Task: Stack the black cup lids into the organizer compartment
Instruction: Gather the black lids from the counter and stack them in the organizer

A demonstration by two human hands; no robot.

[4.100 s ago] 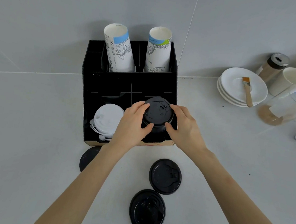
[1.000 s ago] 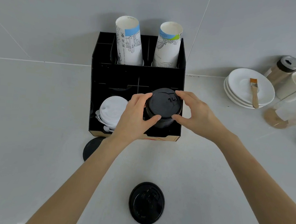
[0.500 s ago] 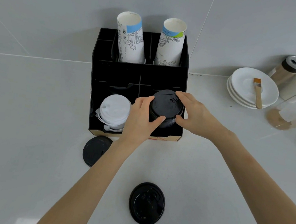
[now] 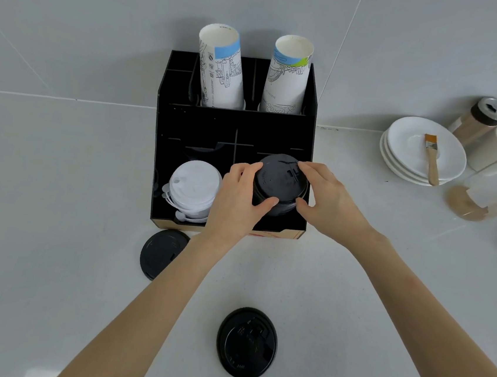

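Note:
A black organizer (image 4: 173, 119) stands against the wall. Its front right compartment holds a stack of black lids (image 4: 278, 180). My left hand (image 4: 237, 199) grips the stack's left side and my right hand (image 4: 328, 203) grips its right side, fingers curled over the top lid's rim. A loose black lid (image 4: 246, 343) lies flat on the counter near me. Another black lid (image 4: 159, 252) lies in front of the organizer's left corner, partly hidden by my left forearm.
White lids (image 4: 194, 185) fill the front left compartment. Two stacks of paper cups (image 4: 222, 72) stand in the rear slots. At the right are stacked white saucers (image 4: 407, 149) with a brush (image 4: 431, 160), a shaker jar (image 4: 481, 120), a cup and a clear pitcher (image 4: 492, 189).
One loose lid that lay on the counter 4 s ago has gone from there. Over the last second both hands have stayed on the stack, shifting only slightly.

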